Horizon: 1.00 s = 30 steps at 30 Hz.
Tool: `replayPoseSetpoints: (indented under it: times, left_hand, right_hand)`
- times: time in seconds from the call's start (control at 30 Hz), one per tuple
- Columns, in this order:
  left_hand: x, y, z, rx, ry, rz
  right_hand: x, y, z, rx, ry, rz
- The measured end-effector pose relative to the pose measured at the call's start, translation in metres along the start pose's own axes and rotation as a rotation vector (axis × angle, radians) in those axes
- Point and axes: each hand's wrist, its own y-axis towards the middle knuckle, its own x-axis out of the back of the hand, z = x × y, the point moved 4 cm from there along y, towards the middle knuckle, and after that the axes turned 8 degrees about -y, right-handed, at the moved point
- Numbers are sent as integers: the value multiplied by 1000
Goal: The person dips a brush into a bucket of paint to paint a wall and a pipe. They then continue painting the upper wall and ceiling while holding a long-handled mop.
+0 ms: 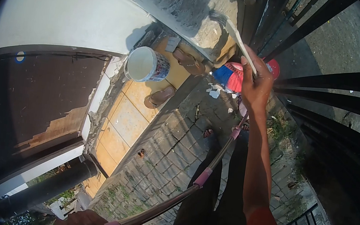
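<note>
My right hand (258,79) is closed around the pale handle of a paintbrush (238,36). The brush's bristles rest at the rough edge of the grey-white wall (200,28). At the bottom left, my left hand (85,224) grips the end of a long metal pole (172,203) with pink joints. The pole runs up between my legs toward a pink and blue bristled broom head (230,77), partly hidden behind my right hand. White flakes (214,92) lie on the ground beside the bristles.
A white paint bucket (142,64) stands on the yellow tiled ledge (126,121), with a sandal (160,97) and another sandal (189,62) close by. Black metal gate bars (336,101) rise on the right. Brick paving (161,151) lies under my feet.
</note>
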Motion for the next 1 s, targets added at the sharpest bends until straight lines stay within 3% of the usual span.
replayPoseSetpoints:
  times: [0.17,0.23,0.37,0.43,0.67,0.77,0.9,0.97,1.0]
  left_hand:
    - [-6,-5,-2,-51,42,-162]
    - [-5,-5,-2,-6,40,-186]
    - [-8,-7,3,-76,62,-299]
    - [-6,-8,4,-111,54,-285]
    - [-3,-9,6,-146,99,-374]
    - [3,-2,3,-63,96,-210]
    - [16,-2,1,-37,-70,-10]
    - [13,5,-1,-6,-61,61]
    - [10,9,-3,24,-11,68]
  right_hand:
    - [-3,-8,-12,-81,59,-36]
    - [-4,-15,-20,-278,131,16]
    - [-13,-16,-28,-301,129,-23]
    - [-19,-4,-17,-242,-96,-34]
    - [-28,-7,73,3,-146,6]
    - [-22,-34,91,28,29,-2]
    - [-3,-53,82,-12,44,21]
    - [5,-51,58,-219,181,-131]
    - [7,-44,50,-212,180,-129]
